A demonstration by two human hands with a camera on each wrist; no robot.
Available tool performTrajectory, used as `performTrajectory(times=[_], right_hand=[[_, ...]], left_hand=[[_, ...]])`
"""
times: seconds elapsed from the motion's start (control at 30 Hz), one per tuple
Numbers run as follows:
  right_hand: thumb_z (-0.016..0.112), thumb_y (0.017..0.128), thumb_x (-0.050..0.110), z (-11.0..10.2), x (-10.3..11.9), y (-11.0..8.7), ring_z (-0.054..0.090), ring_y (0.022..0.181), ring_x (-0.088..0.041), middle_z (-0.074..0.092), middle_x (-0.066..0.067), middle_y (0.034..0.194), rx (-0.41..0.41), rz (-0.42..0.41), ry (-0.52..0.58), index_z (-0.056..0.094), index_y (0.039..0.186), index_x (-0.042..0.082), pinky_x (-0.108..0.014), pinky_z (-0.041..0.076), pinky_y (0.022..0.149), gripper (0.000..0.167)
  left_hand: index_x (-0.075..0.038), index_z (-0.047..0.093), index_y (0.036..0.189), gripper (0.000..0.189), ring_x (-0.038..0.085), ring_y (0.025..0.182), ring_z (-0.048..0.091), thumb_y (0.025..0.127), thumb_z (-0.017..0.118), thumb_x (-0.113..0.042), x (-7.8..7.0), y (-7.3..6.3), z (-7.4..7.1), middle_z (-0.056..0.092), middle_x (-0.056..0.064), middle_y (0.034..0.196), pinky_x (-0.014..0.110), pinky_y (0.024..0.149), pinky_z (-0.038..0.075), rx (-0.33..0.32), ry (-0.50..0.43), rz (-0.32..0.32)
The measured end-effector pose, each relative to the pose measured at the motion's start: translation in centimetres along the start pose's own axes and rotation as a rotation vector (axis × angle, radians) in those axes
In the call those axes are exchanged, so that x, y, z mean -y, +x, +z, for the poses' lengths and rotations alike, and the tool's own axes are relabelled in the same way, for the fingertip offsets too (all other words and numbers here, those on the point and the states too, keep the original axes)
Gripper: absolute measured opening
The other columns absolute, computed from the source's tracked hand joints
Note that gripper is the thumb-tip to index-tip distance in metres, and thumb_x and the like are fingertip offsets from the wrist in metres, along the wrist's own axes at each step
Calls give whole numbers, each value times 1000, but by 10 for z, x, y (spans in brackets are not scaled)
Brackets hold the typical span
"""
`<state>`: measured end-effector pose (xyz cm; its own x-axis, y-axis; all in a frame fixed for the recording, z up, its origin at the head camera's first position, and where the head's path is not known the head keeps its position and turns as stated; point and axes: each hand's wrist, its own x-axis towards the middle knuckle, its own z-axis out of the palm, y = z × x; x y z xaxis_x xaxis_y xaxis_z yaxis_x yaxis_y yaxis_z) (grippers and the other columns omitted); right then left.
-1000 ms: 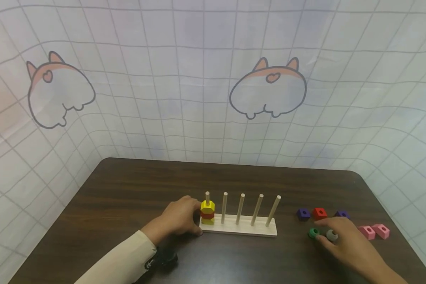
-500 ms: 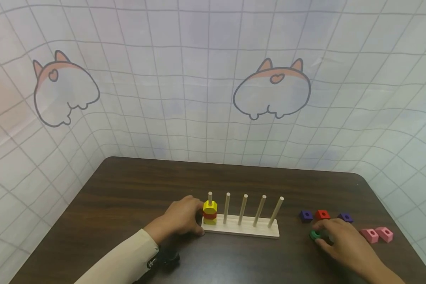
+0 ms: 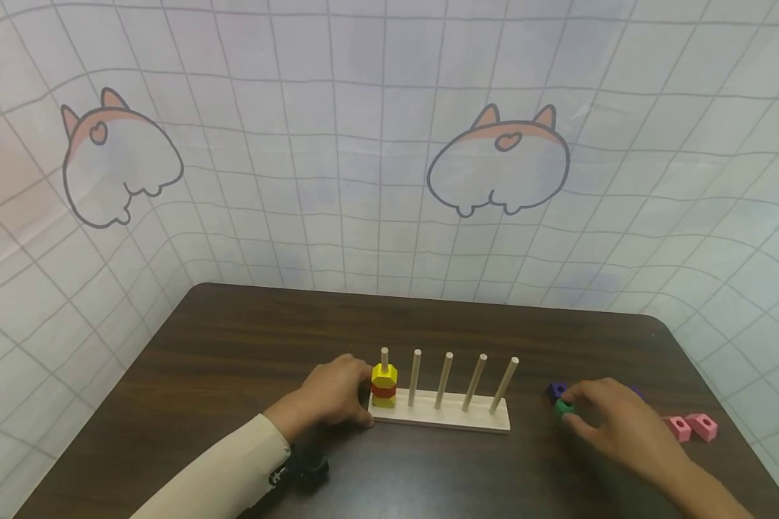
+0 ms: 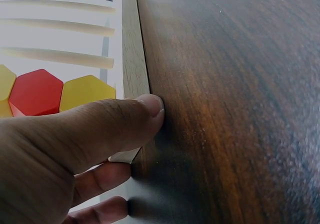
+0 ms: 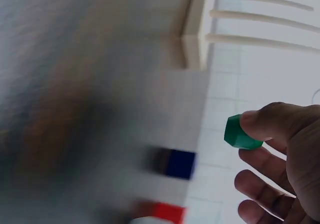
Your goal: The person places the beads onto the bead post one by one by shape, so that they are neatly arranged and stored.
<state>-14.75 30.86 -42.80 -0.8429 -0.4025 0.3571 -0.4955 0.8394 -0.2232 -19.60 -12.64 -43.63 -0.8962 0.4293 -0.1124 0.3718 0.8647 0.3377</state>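
My left hand grips the left end of a pale wooden peg stand, thumb along its front edge in the left wrist view. On the leftmost peg sit a yellow hexagonal bead, a red bead and another yellow one; the other pegs are bare. To the right, my right hand pinches a green faceted bead between thumb and index finger, raised off the table in the right wrist view. Its other fingers are loosely bent.
A dark blue cube bead lies just beyond the green one. A red cube shows in the right wrist view, mostly hidden from the head. Two pink blocks lie right of my hand. A patterned curtain hangs behind the table.
My right hand has closed thumb and finger on the green bead and lifted it, moving slightly left and away from me. The left hand stays on the stand.
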Motion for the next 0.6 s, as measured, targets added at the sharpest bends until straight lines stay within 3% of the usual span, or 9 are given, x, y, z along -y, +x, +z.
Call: performTrajectory(times=[0.2, 0.43, 0.6], right_hand=[[89, 77, 17, -23, 19, 19, 67, 85, -18, 70, 6, 98, 11, 41, 25, 71, 99, 21, -37, 55, 67, 29], [86, 83, 18, -48, 36, 38, 70, 100, -27, 71, 6, 105, -12, 2, 48, 71, 105, 19, -51, 55, 79, 27], [84, 85, 16, -59, 47, 50, 70, 101, -25, 70, 8, 108, -35, -41, 80, 70, 108, 20, -48, 56, 79, 27]], left_hand=[[-19, 75, 106, 50, 19, 100, 58, 64, 96, -35, -1, 1, 0, 66, -7, 95, 52, 79, 53, 4, 5, -1], [-18, 75, 108, 53, 20, 102, 59, 63, 97, -36, 0, 1, 0, 68, -5, 100, 54, 81, 53, 1, 4, -5], [-18, 75, 108, 53, 22, 105, 60, 63, 97, -36, -1, 1, -1, 69, -3, 103, 54, 81, 53, 1, 6, -10]])
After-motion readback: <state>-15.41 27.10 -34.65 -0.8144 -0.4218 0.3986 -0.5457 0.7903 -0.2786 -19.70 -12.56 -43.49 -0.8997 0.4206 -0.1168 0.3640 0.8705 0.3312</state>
